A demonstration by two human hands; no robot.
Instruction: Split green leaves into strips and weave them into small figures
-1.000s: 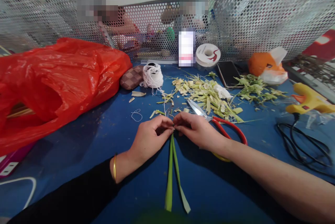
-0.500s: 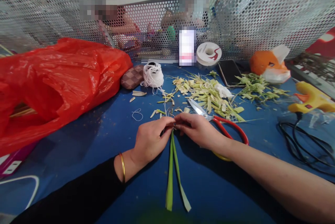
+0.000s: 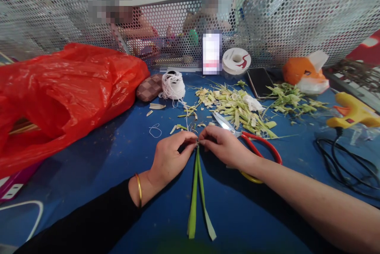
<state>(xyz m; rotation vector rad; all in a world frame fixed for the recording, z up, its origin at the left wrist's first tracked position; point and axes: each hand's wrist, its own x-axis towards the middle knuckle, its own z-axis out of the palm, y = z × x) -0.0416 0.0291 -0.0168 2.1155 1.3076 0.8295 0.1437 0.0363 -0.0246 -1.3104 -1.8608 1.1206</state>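
Two long green leaf strips (image 3: 193,202) hang toward me over the blue table, joined at their top end. My left hand (image 3: 172,155), with a gold bangle at the wrist, pinches at that joined end from the left. From the right, my right hand (image 3: 224,145) has its thumb and forefinger pressed together beside the same end; what they hold is too small to make out. White string (image 3: 187,121) runs from a white string ball (image 3: 173,86) down to the fingertips. Red-handled scissors (image 3: 237,132) lie partly under my right forearm.
A red plastic bag (image 3: 101,83) covers the left side. Leaf scraps (image 3: 234,107), a ribbon spool (image 3: 236,60) and a dark phone (image 3: 261,83) lie behind my hands. At the right are a yellow glue gun (image 3: 350,113) and black cable (image 3: 335,163). A mesh panel (image 3: 166,12) stands behind.
The fingertips of both hands have drawn slightly apart, and the joined top of the strips now shows between them. The strips' upper end has shifted a little to the right.
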